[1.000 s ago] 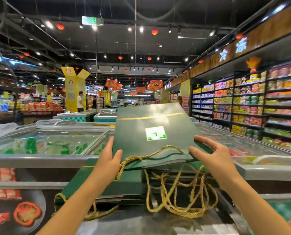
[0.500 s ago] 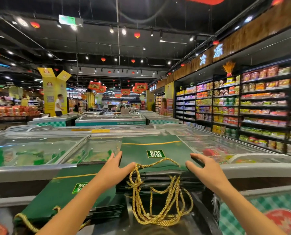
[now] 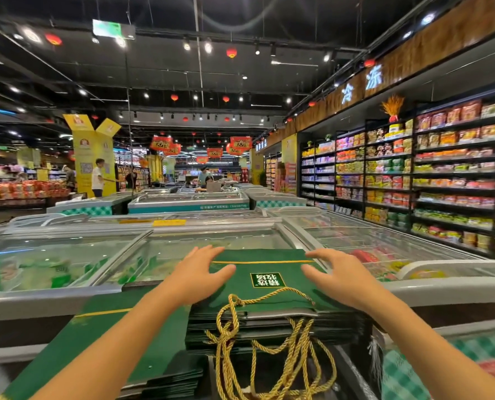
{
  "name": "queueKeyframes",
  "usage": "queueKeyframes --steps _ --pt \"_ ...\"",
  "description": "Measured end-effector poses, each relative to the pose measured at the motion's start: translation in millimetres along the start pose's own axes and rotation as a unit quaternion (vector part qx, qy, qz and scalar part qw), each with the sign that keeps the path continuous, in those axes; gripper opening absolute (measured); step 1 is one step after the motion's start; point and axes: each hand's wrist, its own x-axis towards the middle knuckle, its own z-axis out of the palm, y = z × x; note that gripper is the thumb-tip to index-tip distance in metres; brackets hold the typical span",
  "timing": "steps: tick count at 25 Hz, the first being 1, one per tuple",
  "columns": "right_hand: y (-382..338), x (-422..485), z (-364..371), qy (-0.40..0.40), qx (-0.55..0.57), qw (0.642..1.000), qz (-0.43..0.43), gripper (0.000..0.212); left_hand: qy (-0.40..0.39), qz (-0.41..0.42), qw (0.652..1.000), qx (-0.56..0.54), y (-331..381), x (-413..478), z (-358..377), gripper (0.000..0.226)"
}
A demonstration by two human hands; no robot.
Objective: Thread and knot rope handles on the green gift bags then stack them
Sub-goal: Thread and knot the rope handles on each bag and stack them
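Green gift bag [image 3: 258, 269] now down flat on top of the right pile [image 3: 269, 330], at the near edge of the glass-topped freezer [image 3: 53, 298], directly in front of the person. A second ago held up tilted between both hands; half a second ago already lowered, with the hands at its near corners. Since then both hands slid forward over the bag. Left hand [image 3: 195, 277] rests flat on its left part, fingers straight and spread, grips nothing. Right hand [image 3: 341, 280] spread wide over its right edge, fingers a little bent, also grips nothing; cannot tell if really pressing or only hovering. Means, most probably, that this bag is finished and placed, and only needs squaring with the bags below before taking the next one. Counted: two hands; two piles, the right pile higher and the left pile [image 3: 125, 336] lower, just beside it; bags in each too thin and too many to count. One rope handle [image 3: 272, 295] lying as a loop on the top bag, below one label [image 3: 268, 280]. One bunch of gold ropes [image 3: 275, 365] hanging from the near side of the right pile, strands too tangled to count. Handles on the left pile: cannot tell.
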Motion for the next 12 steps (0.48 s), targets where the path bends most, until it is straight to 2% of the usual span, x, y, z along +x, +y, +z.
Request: queueKeyframes --steps 3,6,9,12 --pt "-9.2 41.2 19.5 -0.112 -0.081 0.990 -0.016 0.069 -0.064 0.032 0.994 0.086 8.8 37.6 13.2 0.069" --pt "-0.1 61.9 47.5 -0.193 -0.156 0.968 0.017 0.086 -0.127 0.028 0.983 0.129 3.0 58.4 35.4 0.070" --pt "16.4 59.0 74.3 -0.229 -0.159 0.960 0.038 0.088 -0.172 0.021 0.970 0.168 -9.4 59.5 59.9 0.073" --pt "27.4 50.8 91.6 -0.229 -0.166 0.958 0.041 0.087 -0.167 0.019 0.968 0.186 -17.5 55.1 78.7 0.073"
